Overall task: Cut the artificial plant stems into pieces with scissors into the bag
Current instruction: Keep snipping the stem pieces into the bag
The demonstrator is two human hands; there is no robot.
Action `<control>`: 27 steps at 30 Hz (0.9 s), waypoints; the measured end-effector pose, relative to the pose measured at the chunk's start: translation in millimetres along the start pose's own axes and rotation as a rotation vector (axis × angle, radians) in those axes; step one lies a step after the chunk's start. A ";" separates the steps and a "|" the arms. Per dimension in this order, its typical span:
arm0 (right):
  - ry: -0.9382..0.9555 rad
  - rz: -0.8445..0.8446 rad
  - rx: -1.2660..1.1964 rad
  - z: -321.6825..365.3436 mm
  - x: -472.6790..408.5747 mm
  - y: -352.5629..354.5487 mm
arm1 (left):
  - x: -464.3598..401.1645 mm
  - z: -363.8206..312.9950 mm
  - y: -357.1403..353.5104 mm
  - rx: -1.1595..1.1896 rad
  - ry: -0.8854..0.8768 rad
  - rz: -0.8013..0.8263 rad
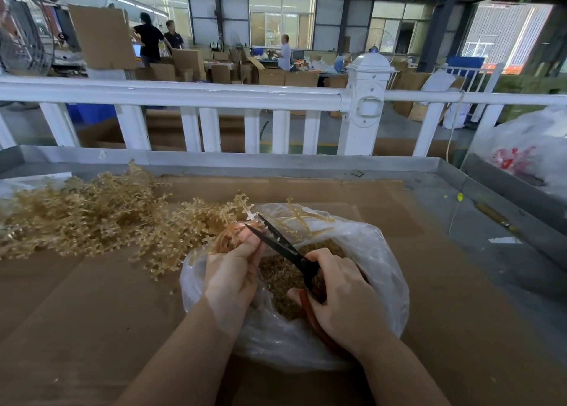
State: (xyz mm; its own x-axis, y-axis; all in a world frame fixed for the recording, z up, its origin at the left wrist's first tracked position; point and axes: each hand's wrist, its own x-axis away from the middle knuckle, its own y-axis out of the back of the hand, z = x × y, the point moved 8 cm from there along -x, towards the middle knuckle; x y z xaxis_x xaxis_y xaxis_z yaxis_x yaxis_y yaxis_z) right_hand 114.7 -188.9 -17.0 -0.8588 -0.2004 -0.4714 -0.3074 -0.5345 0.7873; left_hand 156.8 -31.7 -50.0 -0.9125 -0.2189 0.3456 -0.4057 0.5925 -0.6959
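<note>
Your left hand [228,275] pinches a small bunch of stems [236,221] between thumb and fingers, holding their tips over the open mouth of the bag [377,252]. Your right hand [340,298] is curled through the red handles of the scissors [283,249], just to the right of the left hand and above the bag. The blades stand parted around the stem ends just beyond your left fingertips, so you look to be in the middle of a snip.

A fair share seems done. The bag directly under both hands holds a thick layer of small tan pieces [282,280], and a few longer offcuts lie against its far inner side, beyond the blades.

Plenty is left. A wide pile [76,218] of uncut stems lies on the cardboard [92,313] to the left of your left hand and stretches out past the edge of view. Its nearest sprigs reach almost to the bag's left rim. Set beside what fills the bag, the pile looks like the larger part, so I would judge you somewhere short of halfway.

The bunch in your left hand still shows a length of stem past your fingers, so it probably needs several more cuts before you reach left for the next handful.
</note>
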 end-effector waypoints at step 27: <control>0.040 -0.064 0.023 5.1 -2.9 1.9 | -10.6 5.4 2.9 0.026 0.025 0.038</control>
State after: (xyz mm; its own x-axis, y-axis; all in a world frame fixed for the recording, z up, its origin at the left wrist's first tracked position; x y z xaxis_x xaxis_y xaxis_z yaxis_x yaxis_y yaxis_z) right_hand 114.6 -185.1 -12.1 -0.8200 -0.1991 -0.5366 -0.3712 -0.5286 0.7634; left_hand 165.1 -31.8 -59.0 -0.9260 -0.1770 0.3335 -0.3719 0.5801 -0.7247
